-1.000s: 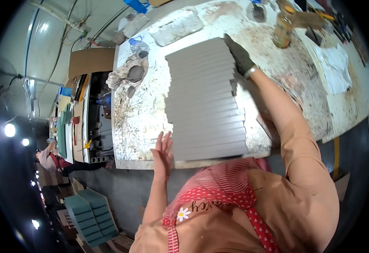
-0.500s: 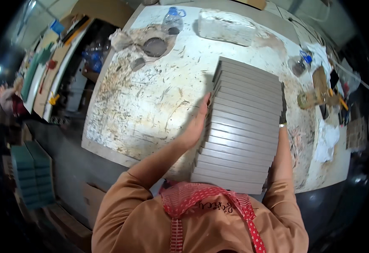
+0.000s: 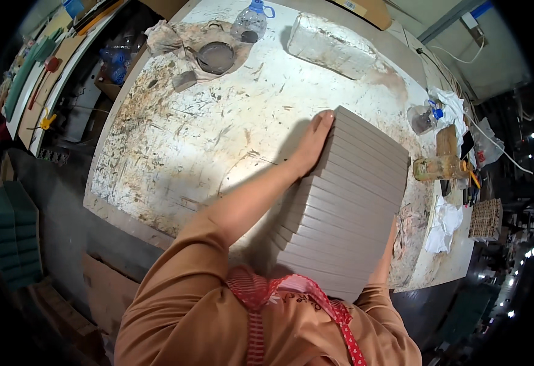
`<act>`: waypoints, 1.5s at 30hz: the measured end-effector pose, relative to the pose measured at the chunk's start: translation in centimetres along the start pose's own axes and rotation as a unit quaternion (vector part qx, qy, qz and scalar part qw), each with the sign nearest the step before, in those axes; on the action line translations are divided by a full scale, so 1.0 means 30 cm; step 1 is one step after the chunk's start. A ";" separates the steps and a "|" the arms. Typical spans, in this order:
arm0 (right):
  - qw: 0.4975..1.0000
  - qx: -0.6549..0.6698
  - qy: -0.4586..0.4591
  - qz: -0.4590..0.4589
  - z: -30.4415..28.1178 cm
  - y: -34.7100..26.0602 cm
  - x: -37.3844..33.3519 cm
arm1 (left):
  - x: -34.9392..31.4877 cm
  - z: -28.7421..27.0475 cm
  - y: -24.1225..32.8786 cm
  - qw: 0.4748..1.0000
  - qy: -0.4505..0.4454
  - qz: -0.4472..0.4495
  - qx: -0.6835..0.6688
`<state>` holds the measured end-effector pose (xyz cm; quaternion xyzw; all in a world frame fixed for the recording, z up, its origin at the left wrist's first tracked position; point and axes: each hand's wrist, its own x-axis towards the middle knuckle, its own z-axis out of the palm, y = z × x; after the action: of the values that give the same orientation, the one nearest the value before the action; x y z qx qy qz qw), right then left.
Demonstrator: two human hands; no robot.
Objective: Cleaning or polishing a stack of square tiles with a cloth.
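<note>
A tall stack of flat grey-brown panels or shallow boxes (image 3: 355, 183) stands on the worktable in front of me, its near end close to my apron. The pieces lie in a slanted row, with edges stepped along the left side. My left hand (image 3: 317, 141) presses against the stack's far left side, fingers together and their tips near the far corner. On the other side, my right forearm (image 3: 389, 253) runs up along the stack's right edge. The stack hides my right hand and its fingers.
The white worktable (image 3: 200, 152) is stained. At its back are a dark round dish (image 3: 216, 58), a blue-handled plastic jug (image 3: 250, 24) and a plastic-wrapped block (image 3: 331, 46). To the right lie a jar (image 3: 434, 168), a clear bottle (image 3: 422, 119) and white cloth (image 3: 444, 226).
My left hand has slid farther along the stack's left side toward its far corner. The stack's stepped far pieces now line up more evenly. My right hand has gone out of sight behind the stack.
</note>
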<state>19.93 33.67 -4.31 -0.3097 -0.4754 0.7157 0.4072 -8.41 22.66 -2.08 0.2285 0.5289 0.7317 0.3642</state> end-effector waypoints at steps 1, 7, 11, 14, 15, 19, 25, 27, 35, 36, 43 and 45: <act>1.000 -0.007 0.004 -0.006 -0.006 -0.013 0.002 | -0.004 0.016 0.008 1.000 -0.004 -0.001 0.000; 0.995 -0.081 0.043 -0.049 -0.008 -0.123 0.010 | -0.021 0.196 -0.082 0.983 -0.084 -0.124 -0.109; 0.979 -0.169 0.056 -0.094 0.025 -0.218 0.076 | -0.021 0.179 -0.100 0.955 -0.098 -0.146 -0.239; 0.955 -0.266 0.041 -0.125 0.117 -0.289 0.148 | 0.030 0.065 -0.188 0.944 -0.090 -0.160 -0.275; 0.940 -0.314 0.031 -0.128 0.117 -0.303 0.193 | 0.030 0.000 -0.118 0.977 -0.081 -0.161 -0.114; 0.513 -0.763 -0.153 -0.362 0.526 -0.374 0.155 | -0.177 -0.273 0.179 0.988 -0.093 0.112 -0.055; 0.518 -0.824 -0.181 -0.142 0.926 -0.333 0.146 | -0.639 -0.428 0.347 0.883 -0.345 0.268 0.174; 0.408 -0.838 -0.260 -0.252 0.899 -0.316 0.166 | -0.679 -0.441 0.335 0.800 -0.376 0.276 0.378; 0.480 -0.826 -0.197 -0.221 0.886 -0.244 0.239 | -0.672 -0.500 0.331 0.801 -0.371 0.259 0.393; 0.414 -0.807 -0.268 -0.325 0.944 -0.256 0.199 | -0.673 -0.503 0.335 0.800 -0.363 0.252 0.405; 0.518 -0.805 -0.178 -0.229 0.946 -0.167 0.288 | -0.685 -0.509 0.329 0.780 -0.348 0.237 0.464; 0.533 -0.794 -0.196 -0.218 0.955 -0.176 0.285 | -0.688 -0.521 0.318 0.780 -0.348 0.236 0.464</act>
<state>-6.41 30.05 10.35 -0.2439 -0.9689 -0.0241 0.0340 -9.43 -4.50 2.68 0.7268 0.5710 0.3317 0.1890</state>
